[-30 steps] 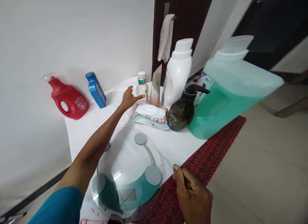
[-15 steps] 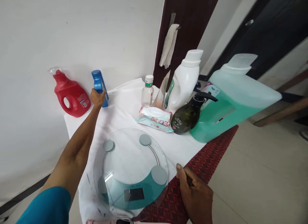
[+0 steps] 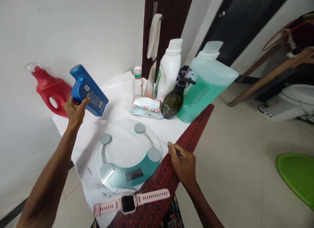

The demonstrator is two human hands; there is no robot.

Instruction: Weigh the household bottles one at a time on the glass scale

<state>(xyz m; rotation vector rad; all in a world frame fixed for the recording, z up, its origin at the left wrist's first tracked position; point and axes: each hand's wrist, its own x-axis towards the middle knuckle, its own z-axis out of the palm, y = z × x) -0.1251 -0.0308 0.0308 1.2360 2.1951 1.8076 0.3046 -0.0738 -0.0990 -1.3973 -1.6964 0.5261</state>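
Observation:
My left hand (image 3: 75, 111) grips a blue bottle (image 3: 88, 90) and holds it tilted in the air above the white cloth (image 3: 117, 100), to the left of a round glass scale (image 3: 127, 153). My right hand (image 3: 183, 162) rests at the table's right edge on the red patterned cover (image 3: 196, 126), fingers curled, beside the scale; nothing shows in it. A red detergent jug (image 3: 50, 90) stands against the wall behind the blue bottle.
At the back stand a small clear bottle (image 3: 137, 81), a wipes pack (image 3: 146, 107), a white detergent bottle (image 3: 169, 71), a dark pump bottle (image 3: 174, 100) and a large green-liquid jug (image 3: 204, 82). A pink smartwatch (image 3: 129, 203) lies at the front edge. A green mat (image 3: 298, 175) lies on the floor.
My left hand moved from the small clear bottle to the blue bottle, took hold of it and lifted it off the cloth toward me. The right hand stayed put.

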